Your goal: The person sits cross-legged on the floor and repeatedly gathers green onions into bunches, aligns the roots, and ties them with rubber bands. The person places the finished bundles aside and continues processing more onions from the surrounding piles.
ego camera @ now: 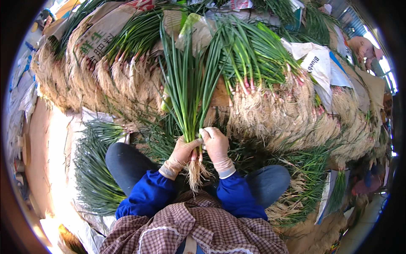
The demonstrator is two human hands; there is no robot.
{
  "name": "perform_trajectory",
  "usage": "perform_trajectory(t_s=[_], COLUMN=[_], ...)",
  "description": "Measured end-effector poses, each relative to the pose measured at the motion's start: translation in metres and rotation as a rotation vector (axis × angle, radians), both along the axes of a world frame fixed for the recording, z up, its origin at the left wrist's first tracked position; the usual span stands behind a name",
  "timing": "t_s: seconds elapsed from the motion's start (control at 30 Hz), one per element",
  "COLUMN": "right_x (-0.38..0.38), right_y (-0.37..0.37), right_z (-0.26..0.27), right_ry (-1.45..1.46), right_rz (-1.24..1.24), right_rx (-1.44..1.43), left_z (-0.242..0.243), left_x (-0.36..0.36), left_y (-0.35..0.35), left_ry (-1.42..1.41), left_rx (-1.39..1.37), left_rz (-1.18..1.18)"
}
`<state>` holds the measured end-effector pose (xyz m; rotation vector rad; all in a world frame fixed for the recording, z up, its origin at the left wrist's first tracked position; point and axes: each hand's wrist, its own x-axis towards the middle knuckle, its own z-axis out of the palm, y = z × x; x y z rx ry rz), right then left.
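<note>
My left hand [182,152], in a pale thin glove, grips a small bunch of green onions [187,104] just above the pinkish bases. The long leaves fan upward, away from me, while the pale tangled roots [195,174] hang toward my lap. On the bunch's right side, my gloved right hand [216,143] pinches an onion stalk between thumb and fingers. Some of its fingertips are hidden. Both hands are close together above my lap, between my bent knees.
A heap of rooted green onions [266,108] spans the far side, with another pile [127,76] on the left. Woven sacks [317,60] partly cover them. Trimmed onions [98,174] lie beside my left knee. Loose leaves and roots [295,187] lie by my right knee. A person [364,52] is at the far right.
</note>
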<state>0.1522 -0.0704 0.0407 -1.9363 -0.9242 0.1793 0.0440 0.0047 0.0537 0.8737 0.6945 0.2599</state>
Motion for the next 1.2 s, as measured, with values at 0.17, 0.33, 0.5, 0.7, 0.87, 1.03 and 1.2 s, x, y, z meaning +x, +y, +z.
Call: perform_trajectory(t_s=[0.17, 0.33, 0.5, 0.7, 0.87, 1.03, 1.2], right_x=[0.028, 0.146, 0.114, 0.070, 0.132, 0.091, 0.052], right_y=[-0.010, 0.012, -0.002, -0.033, 0.015, 0.020, -0.027], right_z=[0.037, 0.088, 0.083, 0.078, 0.070, 0.069, 0.057], right_ry=[-0.249, -0.668, -0.670, -0.481, -0.555, -0.698, -0.140], right_rz=[0.002, -0.643, -0.251, 0.213, -0.216, -0.083, 0.390], right_rx=[0.094, -0.299, -0.412, -0.726, -0.541, -0.655, -0.414], left_z=[0.007, 0.028, 0.031, 0.015, 0.023, 0.023, 0.002], left_x=[0.002, -0.009, 0.040, 0.053, 0.022, 0.031, 0.034], left_y=[0.012, 0.023, 0.026, 0.028, 0.035, 0.047, 0.027], left_ry=[0.067, -0.228, -0.453, -0.293, -0.541, -0.247, -0.254], left_rx=[0.088, -0.249, -0.180, -0.353, -0.340, -0.279, -0.308], left_rz=[0.044, -0.080, 0.079, -0.041, 0.078, 0.072, 0.011])
